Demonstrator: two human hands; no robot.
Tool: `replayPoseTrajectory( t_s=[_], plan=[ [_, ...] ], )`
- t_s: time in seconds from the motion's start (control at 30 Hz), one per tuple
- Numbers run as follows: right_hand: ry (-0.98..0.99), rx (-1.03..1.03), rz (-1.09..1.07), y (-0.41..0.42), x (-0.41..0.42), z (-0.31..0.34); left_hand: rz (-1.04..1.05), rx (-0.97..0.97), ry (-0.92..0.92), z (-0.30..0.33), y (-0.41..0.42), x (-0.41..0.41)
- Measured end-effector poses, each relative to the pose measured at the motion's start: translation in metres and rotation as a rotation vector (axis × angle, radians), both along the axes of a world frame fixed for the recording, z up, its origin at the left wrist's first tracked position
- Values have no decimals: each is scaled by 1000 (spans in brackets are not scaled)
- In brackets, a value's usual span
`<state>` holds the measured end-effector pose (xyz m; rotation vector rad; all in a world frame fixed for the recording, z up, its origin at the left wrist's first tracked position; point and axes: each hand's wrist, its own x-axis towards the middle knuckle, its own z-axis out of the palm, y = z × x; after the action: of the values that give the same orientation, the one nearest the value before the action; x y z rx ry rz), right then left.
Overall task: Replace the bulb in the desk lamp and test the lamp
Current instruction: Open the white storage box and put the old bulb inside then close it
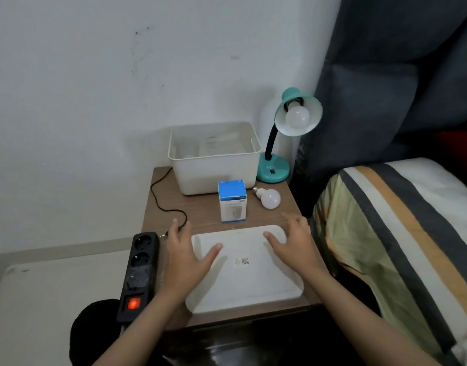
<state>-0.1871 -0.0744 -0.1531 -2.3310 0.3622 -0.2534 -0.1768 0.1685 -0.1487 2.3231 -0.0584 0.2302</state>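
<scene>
Desk lamp (282, 143) teal, back-right of wood table (206, 212), bulb (297, 117) in shade unlit, spare bulb (269, 198) lying nr blue box (232, 200), both hands, L (186, 256) & R (295, 244), fingers relaxed flat on white tray (243, 281), power strip (138, 276) switch lit.

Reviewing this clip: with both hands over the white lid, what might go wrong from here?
1. The loose bulb lies unsupported on its side near the table edge; a nudge from the right hand might roll it off.
2. The power strip switch glows, so swapping the lamp bulb may mean a live socket.
</scene>
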Motion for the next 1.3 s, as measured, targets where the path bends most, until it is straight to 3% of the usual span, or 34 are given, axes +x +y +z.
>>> replayPoseTrajectory(
  t_s=[0.13,0.23,0.5,0.67,0.9,1.03,1.3],
  plan=[
    [-43,68,-99,-4,48,20,18,-38,-105,30,-1,64],
    [75,67,-162,-6,75,22,13,-4,-151,44,0,105],
    [159,99,-214,0,116,3,78,62,-17,65,-6,183],
    [67,218,-226,-8,110,-2,65,84,-24,68,-4,203],
    [-384,297,-75,-6,97,46,58,36,-6,64,2,215],
    [-522,234,69,12,132,90,72,30,-4,63,5,217],
    [-243,2,207,41,269,102,84,25,-76,63,3,217]
  ],
)
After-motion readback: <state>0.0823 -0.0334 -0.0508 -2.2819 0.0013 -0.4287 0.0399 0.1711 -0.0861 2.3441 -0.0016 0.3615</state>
